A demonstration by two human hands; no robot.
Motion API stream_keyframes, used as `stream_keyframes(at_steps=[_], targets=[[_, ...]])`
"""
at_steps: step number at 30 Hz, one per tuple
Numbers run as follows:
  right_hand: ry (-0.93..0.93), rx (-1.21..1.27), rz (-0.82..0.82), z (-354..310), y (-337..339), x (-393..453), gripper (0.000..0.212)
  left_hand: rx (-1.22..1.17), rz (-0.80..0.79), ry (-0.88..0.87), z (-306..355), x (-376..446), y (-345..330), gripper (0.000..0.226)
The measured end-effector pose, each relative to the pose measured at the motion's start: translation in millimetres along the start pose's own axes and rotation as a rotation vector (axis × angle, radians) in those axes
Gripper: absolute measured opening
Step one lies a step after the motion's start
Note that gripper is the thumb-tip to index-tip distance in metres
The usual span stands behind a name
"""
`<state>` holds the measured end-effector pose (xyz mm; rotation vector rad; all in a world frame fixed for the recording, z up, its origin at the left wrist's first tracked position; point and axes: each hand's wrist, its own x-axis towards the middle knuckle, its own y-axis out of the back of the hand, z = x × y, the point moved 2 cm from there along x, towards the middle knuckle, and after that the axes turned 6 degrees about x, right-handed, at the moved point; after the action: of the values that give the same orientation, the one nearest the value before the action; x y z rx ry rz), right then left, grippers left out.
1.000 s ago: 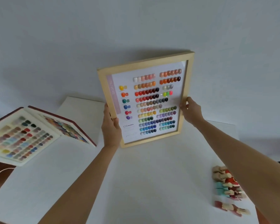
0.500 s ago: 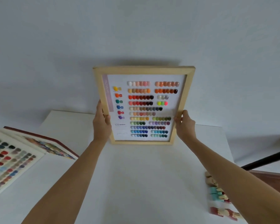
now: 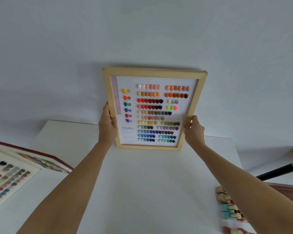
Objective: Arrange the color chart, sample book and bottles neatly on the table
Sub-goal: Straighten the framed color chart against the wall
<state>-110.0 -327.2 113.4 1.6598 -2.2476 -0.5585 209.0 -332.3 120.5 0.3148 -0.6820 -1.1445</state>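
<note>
The color chart (image 3: 152, 112) is a light wooden frame with rows of colored nail tips on white paper. It stands upright at the far side of the white table (image 3: 142, 191), near the wall. My left hand (image 3: 107, 125) grips its left rail and my right hand (image 3: 194, 130) grips its right rail. The sample book (image 3: 15, 173) lies open at the table's left edge, with a dark red cover and pages of color swatches. Several small bottles (image 3: 230, 210) lie at the right edge, partly hidden by my right forearm.
A plain grey-white wall (image 3: 142, 31) rises directly behind the table. At the far right a black bar (image 3: 277, 173) and a reddish-brown surface (image 3: 287, 187) show beyond the table's edge.
The chart went from tilted to squarely upright and moved down toward the table's far side. Both hands kept their hold on its side rails.
</note>
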Motion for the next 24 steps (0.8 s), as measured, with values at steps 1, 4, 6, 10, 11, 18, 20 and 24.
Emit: stream_keyframes(at_steps=[1, 4, 6, 10, 11, 18, 20, 24], targets=[[0.001, -0.007, 0.003, -0.1, 0.1, 1.6, 0.010, 0.003, 0.002, -0.005, 0.1, -0.2, 0.0, 0.057], [-0.001, -0.021, -0.001, -1.1, 1.0, 4.7, 0.011, 0.005, 0.010, -0.015, -0.2, -2.8, -0.4, 0.057], [-0.001, -0.023, -0.012, -1.1, 1.2, 5.0, 0.012, 0.005, 0.010, -0.017, -1.0, -4.6, -0.9, 0.058], [0.001, -0.028, -0.017, 1.5, 1.8, 2.3, 0.009, 0.012, 0.013, -0.014, -0.3, -4.8, -1.3, 0.058], [0.004, -0.028, -0.016, 2.0, 2.1, 1.8, 0.009, 0.014, 0.012, -0.012, 0.2, -4.8, -1.4, 0.058], [-0.012, -0.059, -0.042, -1.6, 6.0, -1.3, 0.018, 0.021, -0.008, 0.021, 1.7, -6.9, -0.6, 0.059], [-0.022, -0.054, -0.044, -1.5, 6.7, -2.8, 0.022, 0.018, -0.014, 0.027, 3.3, -7.7, 0.3, 0.061], [-0.052, -0.026, -0.060, -1.2, 8.3, -7.6, 0.028, 0.022, -0.016, 0.043, 8.0, -10.0, 2.4, 0.065]])
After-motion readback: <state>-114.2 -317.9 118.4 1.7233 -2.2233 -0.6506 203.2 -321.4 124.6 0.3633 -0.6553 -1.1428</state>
